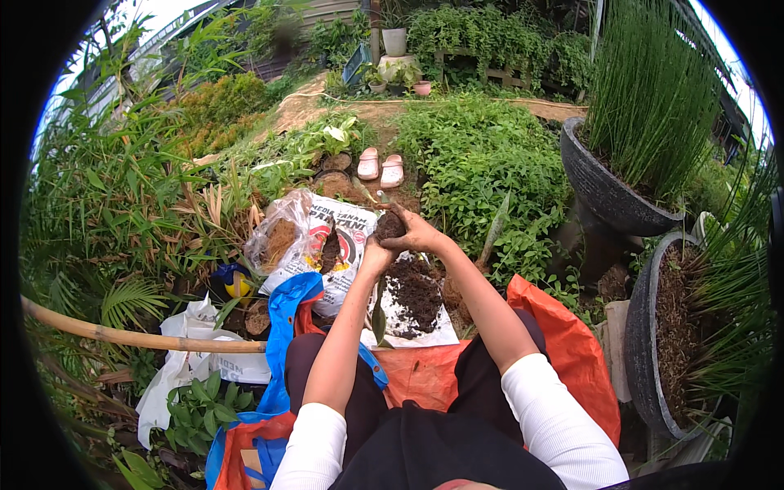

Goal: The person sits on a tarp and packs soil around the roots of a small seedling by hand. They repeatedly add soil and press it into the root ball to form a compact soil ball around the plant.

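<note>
Holding soil clump point(390, 226), apparently already gathered into a ball, between closely curled fingers of left hand point(379, 258) and right hand point(422, 235), near far edge of white sheet point(443, 334), with loose soil point(418, 296) left ungathered on it.

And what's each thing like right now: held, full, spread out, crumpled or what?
Left hand: cupped against the dark soil clump
Right hand: curled around the same clump
Dark soil clump: held up between both hands
Loose soil: spread over the white sheet
Clear plastic bag: has brown material inside
Pink clogs: unworn, side by side
Orange tarp: wrinkled
</note>
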The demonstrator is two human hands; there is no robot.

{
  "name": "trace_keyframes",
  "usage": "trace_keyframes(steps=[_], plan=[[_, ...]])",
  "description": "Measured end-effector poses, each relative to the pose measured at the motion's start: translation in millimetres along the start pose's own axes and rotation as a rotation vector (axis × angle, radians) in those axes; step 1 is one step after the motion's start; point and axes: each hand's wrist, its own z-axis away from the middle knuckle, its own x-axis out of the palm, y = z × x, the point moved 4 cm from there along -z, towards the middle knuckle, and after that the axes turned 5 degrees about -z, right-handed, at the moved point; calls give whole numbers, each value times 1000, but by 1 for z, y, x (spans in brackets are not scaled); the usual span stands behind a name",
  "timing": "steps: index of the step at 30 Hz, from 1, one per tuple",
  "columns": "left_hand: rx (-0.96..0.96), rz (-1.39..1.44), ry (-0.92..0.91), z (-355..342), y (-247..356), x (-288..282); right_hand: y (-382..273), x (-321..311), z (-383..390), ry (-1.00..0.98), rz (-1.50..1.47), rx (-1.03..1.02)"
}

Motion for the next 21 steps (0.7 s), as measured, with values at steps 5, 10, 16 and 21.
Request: trace_keyframes(steps=[5, 10, 16, 21], plan=[[-36, 17, -61, -1, -3, 4, 12, -9, 4, -50, -117, 65], [-65, 23, -30, 0, -5, 1, 8, 0, 3, -24, -197, 48], [-132, 127, 79, 3, -3, 1, 22, 10, -2, 228, -442, 29], [-96, 179, 67, 1, -4, 5, 32, 12, -3, 295, -490, 53]])
